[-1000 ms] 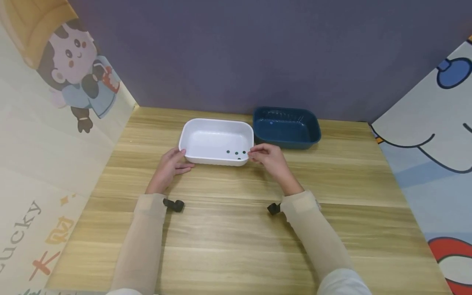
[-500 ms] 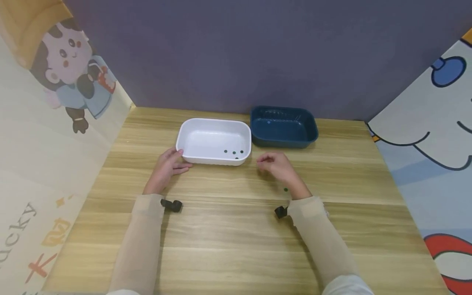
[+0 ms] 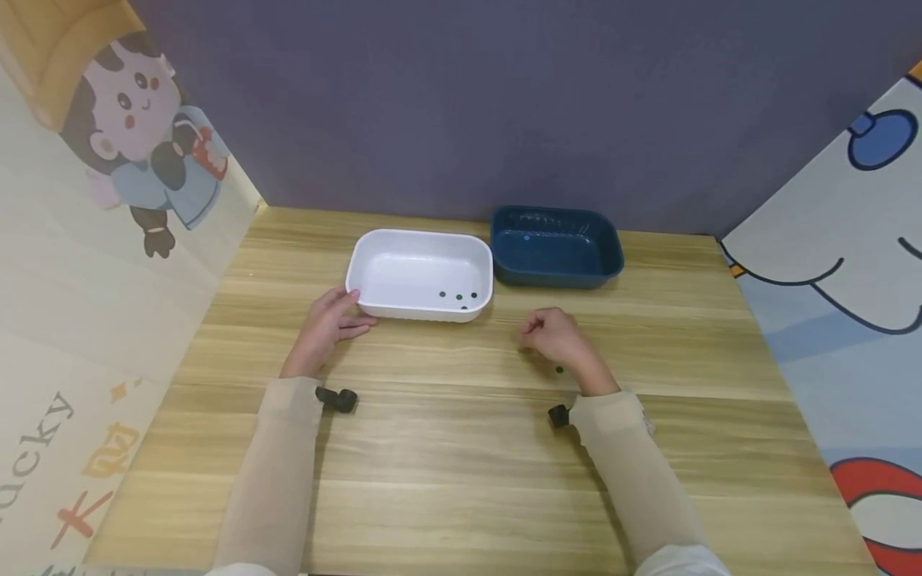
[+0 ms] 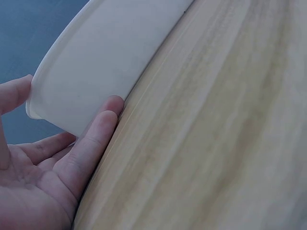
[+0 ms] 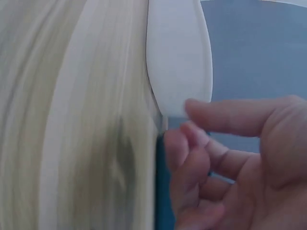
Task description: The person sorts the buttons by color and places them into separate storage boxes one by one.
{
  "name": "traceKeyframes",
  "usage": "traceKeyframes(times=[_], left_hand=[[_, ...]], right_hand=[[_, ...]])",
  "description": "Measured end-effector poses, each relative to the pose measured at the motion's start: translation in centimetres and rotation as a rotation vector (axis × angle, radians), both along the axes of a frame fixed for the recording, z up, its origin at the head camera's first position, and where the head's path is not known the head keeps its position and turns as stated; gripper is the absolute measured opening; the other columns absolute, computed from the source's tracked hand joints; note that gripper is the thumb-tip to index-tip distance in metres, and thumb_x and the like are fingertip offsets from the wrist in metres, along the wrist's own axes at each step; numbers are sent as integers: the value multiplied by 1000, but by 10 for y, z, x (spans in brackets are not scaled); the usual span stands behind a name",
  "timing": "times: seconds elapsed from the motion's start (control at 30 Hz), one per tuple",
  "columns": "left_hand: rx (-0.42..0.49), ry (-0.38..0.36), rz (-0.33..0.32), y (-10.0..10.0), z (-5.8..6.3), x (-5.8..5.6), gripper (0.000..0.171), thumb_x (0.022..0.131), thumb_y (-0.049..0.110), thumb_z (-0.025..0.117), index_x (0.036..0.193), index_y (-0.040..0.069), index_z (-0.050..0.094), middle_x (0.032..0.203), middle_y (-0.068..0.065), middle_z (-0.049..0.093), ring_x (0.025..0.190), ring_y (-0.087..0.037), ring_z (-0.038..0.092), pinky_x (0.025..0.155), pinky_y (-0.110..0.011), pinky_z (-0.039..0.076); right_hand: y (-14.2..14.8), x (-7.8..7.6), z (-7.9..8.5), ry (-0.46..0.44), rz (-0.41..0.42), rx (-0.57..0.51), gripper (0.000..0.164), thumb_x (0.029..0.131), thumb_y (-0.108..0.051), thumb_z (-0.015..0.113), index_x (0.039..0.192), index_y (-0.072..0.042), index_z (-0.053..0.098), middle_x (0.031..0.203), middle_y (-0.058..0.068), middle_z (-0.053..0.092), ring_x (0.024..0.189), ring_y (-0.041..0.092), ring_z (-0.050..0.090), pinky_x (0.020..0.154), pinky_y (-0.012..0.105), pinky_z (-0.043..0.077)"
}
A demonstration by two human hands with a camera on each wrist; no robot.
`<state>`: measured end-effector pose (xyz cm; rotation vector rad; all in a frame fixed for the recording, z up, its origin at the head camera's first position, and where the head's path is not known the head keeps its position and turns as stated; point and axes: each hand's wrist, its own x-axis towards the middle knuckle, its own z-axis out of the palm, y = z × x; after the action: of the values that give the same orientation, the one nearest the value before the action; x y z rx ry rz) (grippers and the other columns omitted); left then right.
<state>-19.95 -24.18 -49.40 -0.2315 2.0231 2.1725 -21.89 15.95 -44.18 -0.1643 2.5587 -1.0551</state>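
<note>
My left hand (image 3: 322, 330) grips the near left corner of a white rectangular tub (image 3: 399, 276). In the left wrist view its thumb (image 4: 17, 93) lies at the tub's rim and its fingers (image 4: 93, 139) sit low against the wall. Several small dark green round pieces (image 3: 458, 298) lie inside the tub at its near right. Another green round piece (image 3: 559, 370) is on the table, close beside my right hand (image 3: 558, 338). That hand hovers right of the tub with fingers loosely curled; in the right wrist view, thumb and fingertips stand apart with nothing visible between.
A dark blue tub (image 3: 555, 260) stands against the white one at its back right, with a small blue round piece (image 3: 527, 238) inside. The wooden table (image 3: 432, 448) ends at a dark grey panel (image 3: 446, 104) behind; printed walls flank both sides.
My right hand has left the white tub's near right corner and drawn back toward the right and nearer me. A green piece on the table now shows beside it. The left hand stays at its corner.
</note>
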Motion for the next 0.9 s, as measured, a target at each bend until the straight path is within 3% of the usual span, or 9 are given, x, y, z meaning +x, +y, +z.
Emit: traceKeyframes(times=[0.17,0.43,0.67,0.9], left_hand=[[-14,6,-10,-1,-1,0,71,104,45,55,154,0,33,138,-28,51,103,-32,70,89,-36,58],[-12,3,-12,0,-1,-1,73,103,46,56,154,0,32,138,-28,51,102,-31,71,90,-35,58],[-7,-2,-16,-1,-1,-3,74,102,46,57,155,0,31,140,-28,49,103,-31,70,89,-35,58],[-11,-5,-16,-1,-3,-4,74,103,45,56,155,0,30,141,-29,48,102,-30,71,89,-35,58]], right_hand=[[11,3,4,34,77,177,13,84,-14,75,81,-10,63,79,4,60,70,20,53,63,31,44],[28,10,14,-81,185,484,17,83,-17,78,83,-9,63,84,5,60,74,22,54,63,35,47],[33,13,9,-100,184,556,13,83,-17,75,90,-10,66,94,6,65,82,24,59,67,40,51],[35,16,4,-80,156,537,12,85,-16,74,79,-12,65,86,5,63,76,24,56,61,38,48]])
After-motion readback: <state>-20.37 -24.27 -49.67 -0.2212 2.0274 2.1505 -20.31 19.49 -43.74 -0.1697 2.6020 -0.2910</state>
